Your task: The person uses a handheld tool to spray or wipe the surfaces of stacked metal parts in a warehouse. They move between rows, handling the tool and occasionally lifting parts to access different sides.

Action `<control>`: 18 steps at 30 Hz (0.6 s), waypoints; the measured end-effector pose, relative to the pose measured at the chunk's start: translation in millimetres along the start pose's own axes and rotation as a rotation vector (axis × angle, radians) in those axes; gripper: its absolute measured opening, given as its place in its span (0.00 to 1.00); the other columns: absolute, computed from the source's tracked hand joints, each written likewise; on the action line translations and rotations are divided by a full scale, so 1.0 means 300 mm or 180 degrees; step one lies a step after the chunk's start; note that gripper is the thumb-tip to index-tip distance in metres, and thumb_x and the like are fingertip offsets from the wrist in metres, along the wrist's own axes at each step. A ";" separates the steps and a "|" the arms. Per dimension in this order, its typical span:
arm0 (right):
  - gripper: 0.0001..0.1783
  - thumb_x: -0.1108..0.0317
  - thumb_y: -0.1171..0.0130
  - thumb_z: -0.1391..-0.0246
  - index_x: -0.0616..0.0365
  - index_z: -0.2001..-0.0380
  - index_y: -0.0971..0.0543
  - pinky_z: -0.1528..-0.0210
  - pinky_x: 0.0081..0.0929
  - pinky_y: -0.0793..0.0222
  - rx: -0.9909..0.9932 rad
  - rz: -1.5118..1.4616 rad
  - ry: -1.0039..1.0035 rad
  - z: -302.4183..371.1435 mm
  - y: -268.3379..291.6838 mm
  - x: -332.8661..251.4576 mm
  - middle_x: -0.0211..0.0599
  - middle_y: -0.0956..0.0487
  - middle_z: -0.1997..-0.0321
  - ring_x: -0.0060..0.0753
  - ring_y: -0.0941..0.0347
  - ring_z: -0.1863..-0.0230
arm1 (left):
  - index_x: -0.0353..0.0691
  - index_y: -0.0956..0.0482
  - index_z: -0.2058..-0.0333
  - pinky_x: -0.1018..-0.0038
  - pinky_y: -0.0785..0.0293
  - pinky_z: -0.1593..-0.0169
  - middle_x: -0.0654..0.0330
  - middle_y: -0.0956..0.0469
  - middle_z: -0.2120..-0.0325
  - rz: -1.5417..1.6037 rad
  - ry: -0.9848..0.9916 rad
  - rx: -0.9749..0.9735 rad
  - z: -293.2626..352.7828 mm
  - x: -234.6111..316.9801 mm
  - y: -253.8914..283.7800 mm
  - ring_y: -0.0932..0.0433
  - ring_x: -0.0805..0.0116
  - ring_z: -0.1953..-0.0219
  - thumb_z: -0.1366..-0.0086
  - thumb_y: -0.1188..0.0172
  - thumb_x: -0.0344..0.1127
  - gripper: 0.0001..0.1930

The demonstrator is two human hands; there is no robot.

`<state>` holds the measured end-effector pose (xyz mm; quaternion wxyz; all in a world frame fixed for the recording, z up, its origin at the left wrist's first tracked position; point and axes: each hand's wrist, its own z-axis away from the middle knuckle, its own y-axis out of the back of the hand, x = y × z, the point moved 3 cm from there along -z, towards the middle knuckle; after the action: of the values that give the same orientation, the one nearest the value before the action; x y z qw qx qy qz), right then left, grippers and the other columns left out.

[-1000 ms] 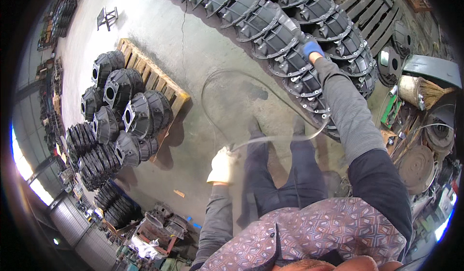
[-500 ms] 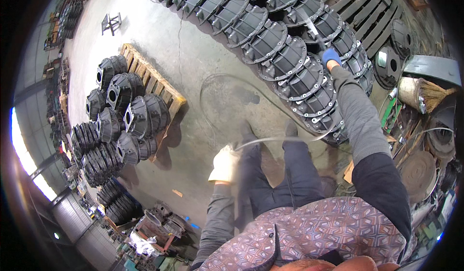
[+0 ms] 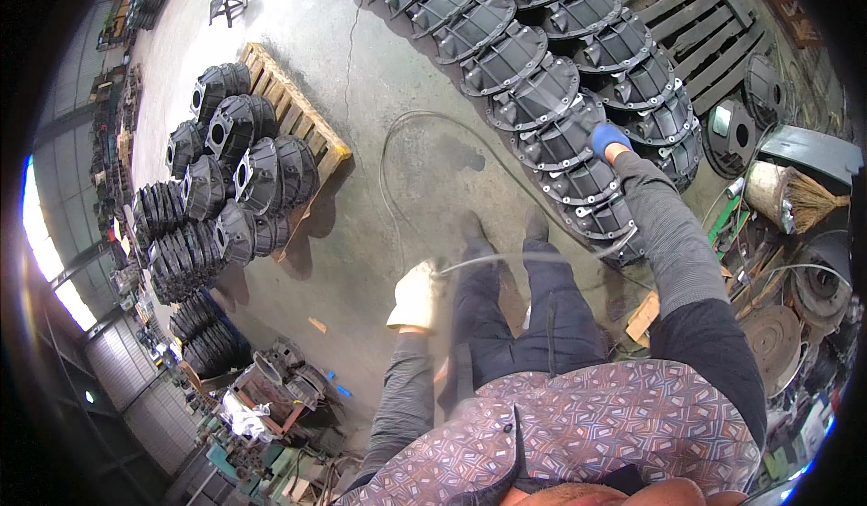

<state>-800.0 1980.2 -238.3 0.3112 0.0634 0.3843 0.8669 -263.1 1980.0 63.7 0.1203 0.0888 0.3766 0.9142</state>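
My left hand point(image 3: 415, 297), in a cream glove, is closed around a thin grey hose point(image 3: 506, 259) in front of my legs. From there the hose bends right toward the housings and passes near my right forearm. My right hand point(image 3: 611, 139), in a blue glove, reaches over the rows of black bell-shaped metal housings point(image 3: 533, 91) with its fingers curled. Something slim and blurred seems to stick out ahead of it, but its kind cannot be made out. The housings lie overlapped in long rows, bolt holes showing along their rims.
A wooden pallet point(image 3: 336, 152) with more black housings stands at the left. Hose loops over the concrete floor point(image 3: 433, 172). At the right are a straw brush point(image 3: 813, 201), round metal discs point(image 3: 772, 339) and a slatted pallet point(image 3: 695, 18). Machinery point(image 3: 271, 384) stands lower left.
My right hand has drawn nearer and slightly left along the housings. My left hand keeps hold of the hose, almost in place. The whole view has shifted slightly.
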 end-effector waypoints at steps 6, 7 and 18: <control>0.17 0.62 0.44 0.42 0.60 0.60 0.12 0.51 0.50 0.21 0.0480 0.0661 0.0626 -0.005 -0.091 -0.042 0.60 0.17 0.53 0.59 0.17 0.51 | 0.50 0.17 0.55 0.57 0.22 0.54 0.53 0.16 0.62 0.0418 0.0111 0.0058 0.087 0.041 0.039 0.17 0.50 0.56 0.34 0.44 0.40 0.12; 0.17 0.62 0.44 0.42 0.60 0.60 0.12 0.51 0.50 0.21 0.0373 0.0907 0.0729 0.003 -0.092 -0.056 0.61 0.17 0.53 0.59 0.17 0.52 | 0.50 0.17 0.55 0.57 0.22 0.54 0.53 0.16 0.62 0.0381 0.0057 -0.0019 0.100 0.037 0.035 0.17 0.50 0.56 0.34 0.44 0.40 0.12; 0.20 0.57 0.47 0.41 0.59 0.58 0.12 0.48 0.54 0.22 0.0352 0.0117 0.0150 0.038 -0.065 -0.246 0.58 0.17 0.50 0.62 0.19 0.48 | 0.46 0.17 0.51 0.59 0.22 0.50 0.53 0.16 0.59 0.0664 -0.0024 -0.0116 0.238 -0.158 -0.177 0.18 0.52 0.53 0.37 0.39 0.39 0.16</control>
<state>-727.5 1953.8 -234.5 0.2822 0.0671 0.4376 0.8511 -191.5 2050.3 72.6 0.0274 0.1288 0.3481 0.9282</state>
